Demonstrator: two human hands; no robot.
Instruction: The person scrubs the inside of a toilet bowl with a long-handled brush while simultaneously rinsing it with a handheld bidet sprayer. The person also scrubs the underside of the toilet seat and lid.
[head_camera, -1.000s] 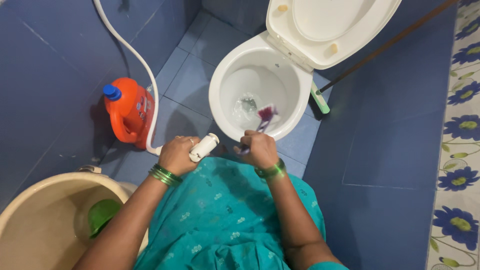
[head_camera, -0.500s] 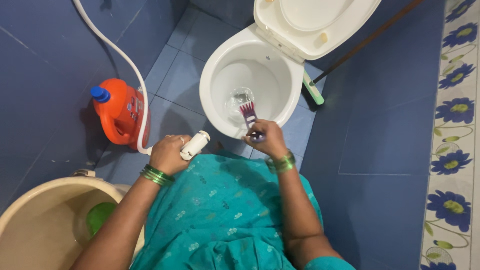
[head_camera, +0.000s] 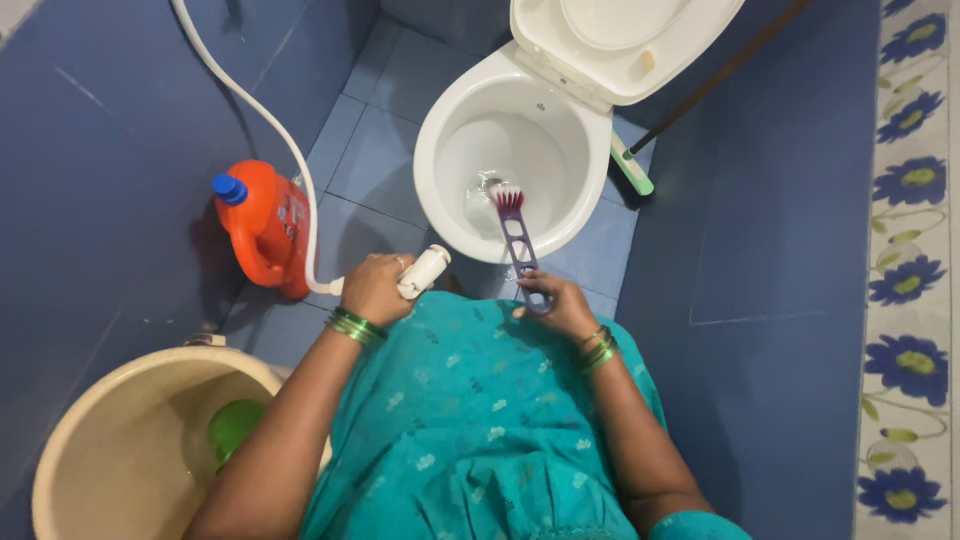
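Head view: the purple plastic toilet brush with red-and-white bristles was seen drawn further out than half a second before, its handle now fully exposed and gripped only at the near end by the closed fingers of the right hand. The bristled head was held inside the white ceramic toilet bowl, at the edge of the water pool, so the scrubbing was judged to have been shifted toward the near wall of the bowl. The white hand-held spray nozzle was kept clasped in the left hand, pointed toward the bowl; no water jet could be made out. The white hose was run past the orange detergent jug with a blue cap. The raised seat lid was cut off at the top, the beige plastic bucket at the bottom edge, and the thing on the long dark stick with a green end could not be identified.
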